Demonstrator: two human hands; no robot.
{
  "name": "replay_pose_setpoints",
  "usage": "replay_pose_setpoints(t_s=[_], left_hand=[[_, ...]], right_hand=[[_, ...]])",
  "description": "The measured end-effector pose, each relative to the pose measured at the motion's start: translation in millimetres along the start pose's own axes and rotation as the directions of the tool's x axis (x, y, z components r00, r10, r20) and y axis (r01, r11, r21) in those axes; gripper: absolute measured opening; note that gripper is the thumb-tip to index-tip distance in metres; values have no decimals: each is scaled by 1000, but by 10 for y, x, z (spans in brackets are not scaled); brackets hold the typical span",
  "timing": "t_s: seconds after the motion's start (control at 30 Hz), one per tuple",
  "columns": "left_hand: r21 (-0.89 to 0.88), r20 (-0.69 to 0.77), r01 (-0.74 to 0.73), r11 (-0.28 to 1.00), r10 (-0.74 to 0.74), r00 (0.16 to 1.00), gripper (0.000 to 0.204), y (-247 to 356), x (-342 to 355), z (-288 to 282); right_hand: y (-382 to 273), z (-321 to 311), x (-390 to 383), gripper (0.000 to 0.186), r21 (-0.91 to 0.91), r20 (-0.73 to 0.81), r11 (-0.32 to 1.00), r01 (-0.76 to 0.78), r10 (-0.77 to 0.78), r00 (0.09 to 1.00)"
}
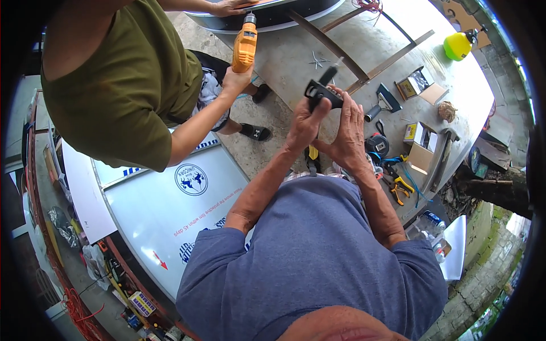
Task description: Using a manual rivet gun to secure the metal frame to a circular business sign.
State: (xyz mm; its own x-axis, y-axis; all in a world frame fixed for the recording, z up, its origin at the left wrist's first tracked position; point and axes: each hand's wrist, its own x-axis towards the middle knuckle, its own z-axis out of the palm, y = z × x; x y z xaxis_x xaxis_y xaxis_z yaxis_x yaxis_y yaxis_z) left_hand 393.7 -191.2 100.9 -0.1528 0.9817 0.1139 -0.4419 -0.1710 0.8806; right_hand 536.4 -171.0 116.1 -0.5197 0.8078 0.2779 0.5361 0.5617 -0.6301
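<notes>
In front of my chest, over the table's near edge, I hold a black hand tool with a squared frame [323, 94] and a dark tube ending in a pale narrow tip. Its exact kind I cannot make out. My left hand [306, 126] is closed round its left side, thumb on top. My right hand [348, 131] grips the other side, its fingertips partly hidden behind the tool. Just right of my hands lie a black tape measure [377, 145] and a wide-bladed scraper [384, 103]. Yellow-handled pliers [402, 188] rest beyond my right forearm.
At left a co-worker in a green top holds an orange drill [245, 48] against a curved dark-sided piece [273, 16]. Metal bars [330, 42], two small open boxes [414, 84] and a yellow-green spray bottle [458, 45] are on the table. A film-covered panel [153, 199] lies left.
</notes>
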Motion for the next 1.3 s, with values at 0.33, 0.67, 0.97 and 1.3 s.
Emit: replay_pose_setpoints(t_s=[0.33, 0.67, 0.97, 1.3], left_hand=[[516, 79, -187, 836, 171, 982, 51, 432, -243, 193], [815, 427, -477, 328, 216, 878, 60, 777, -505, 83], [722, 271, -331, 607, 192, 943, 51, 825, -403, -130], [265, 53, 94, 960, -111, 992, 23, 702, -145, -202]], right_hand=[[-253, 213, -86, 98, 340, -13, 940, -41, 48, 999], [-497, 657, -410, 31, 878, -191, 479, 2, 347, 918], [-538, 544, -585, 54, 1000, 25, -26, -15, 406, 914], [-563, 526, -688, 58, 977, 159, -165, -132, 163, 974]])
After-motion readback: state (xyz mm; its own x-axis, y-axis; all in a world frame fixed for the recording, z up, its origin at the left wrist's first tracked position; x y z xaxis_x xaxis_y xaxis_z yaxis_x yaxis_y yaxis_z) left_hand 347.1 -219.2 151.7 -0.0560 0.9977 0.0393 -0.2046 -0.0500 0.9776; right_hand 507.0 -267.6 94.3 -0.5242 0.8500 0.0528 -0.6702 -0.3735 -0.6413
